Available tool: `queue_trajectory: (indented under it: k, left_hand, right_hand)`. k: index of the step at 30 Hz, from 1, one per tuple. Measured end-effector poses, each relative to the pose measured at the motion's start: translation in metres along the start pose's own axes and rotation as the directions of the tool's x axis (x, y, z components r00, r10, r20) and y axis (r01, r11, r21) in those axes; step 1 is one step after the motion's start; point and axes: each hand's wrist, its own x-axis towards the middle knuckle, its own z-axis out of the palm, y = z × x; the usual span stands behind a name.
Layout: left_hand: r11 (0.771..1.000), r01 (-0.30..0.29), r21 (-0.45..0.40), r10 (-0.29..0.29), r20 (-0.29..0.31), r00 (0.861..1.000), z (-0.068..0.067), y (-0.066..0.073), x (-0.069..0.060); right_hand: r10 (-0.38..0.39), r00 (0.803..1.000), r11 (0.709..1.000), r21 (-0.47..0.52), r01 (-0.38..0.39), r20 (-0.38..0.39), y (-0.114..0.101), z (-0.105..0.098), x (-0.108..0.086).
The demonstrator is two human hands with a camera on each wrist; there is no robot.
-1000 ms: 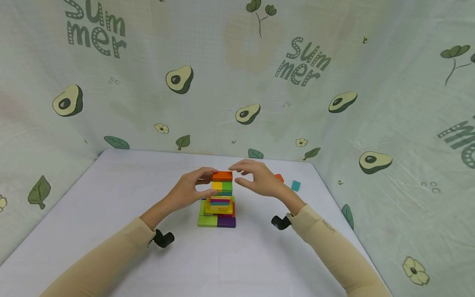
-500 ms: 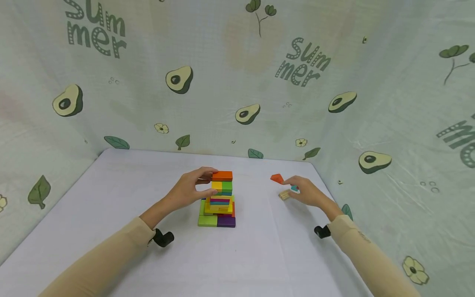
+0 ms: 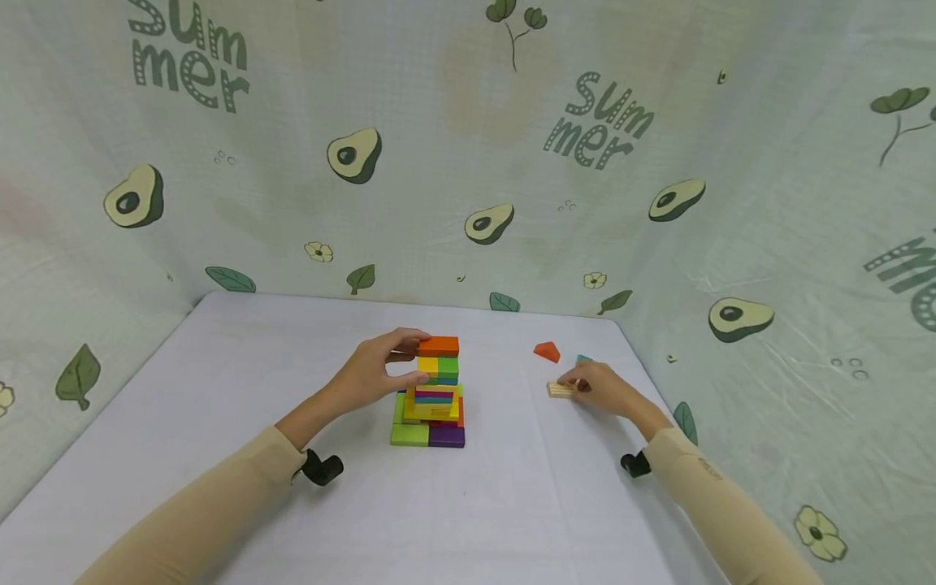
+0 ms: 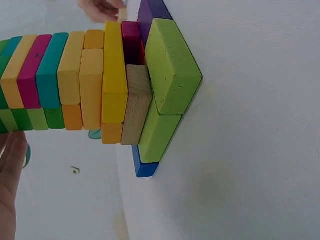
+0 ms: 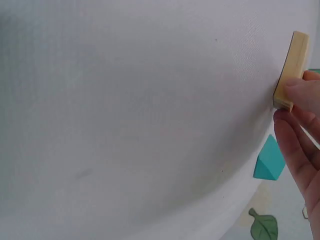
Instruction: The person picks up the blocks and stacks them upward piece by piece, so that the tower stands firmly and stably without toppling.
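Observation:
A tower of coloured wooden blocks stands upright on the table, a flat orange block on top. My left hand rests against the tower's upper left side, thumb and fingers apart; the left wrist view shows a finger touching the green blocks, the rest cut off. Further right, my right hand pinches a plain wooden block low at the table. In the right wrist view the thumb lies on this block, with fingers on the other side.
An orange angular block lies behind the right hand. Beside that hand is a teal block, mostly hidden in the head view. The white table ends at a printed cloth backdrop.
My right hand has left the tower's top, moved right and taken hold of the plain wooden block, which has turned slightly. The left hand and tower have stayed put.

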Motion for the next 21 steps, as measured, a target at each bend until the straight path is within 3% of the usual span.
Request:
queue_trajectory:
  k: [4,7,14,17,21]
  left_hand:
    - [1.000,0.000,0.001,0.000,0.002,1.000,0.000,0.001,0.000]
    - [1.000,0.000,-0.002,0.000,0.001,1.000,0.000,0.001,0.000]
    - [1.000,0.010,-0.006,-0.010,0.001,1.000,-0.002,0.002,0.000]
    - [1.000,0.008,-0.008,-0.008,0.004,1.000,-0.001,0.002,0.000]
    - [1.000,-0.009,-0.024,0.009,0.015,1.000,0.000,0.000,0.000]
  right_hand:
    - [-0.028,1.000,1.000,0.008,0.028,-0.006,-0.013,-0.002,0.003]
    - [-0.104,0.993,0.994,0.015,0.105,-0.055,-0.038,-0.010,0.009]
    - [-0.280,0.933,0.957,0.015,0.291,-0.228,-0.135,-0.040,0.024]
    - [-0.335,0.909,0.936,0.018,0.350,-0.250,-0.172,-0.045,0.030]
    - [-0.387,0.889,0.917,0.003,0.400,-0.244,-0.204,-0.043,0.039]
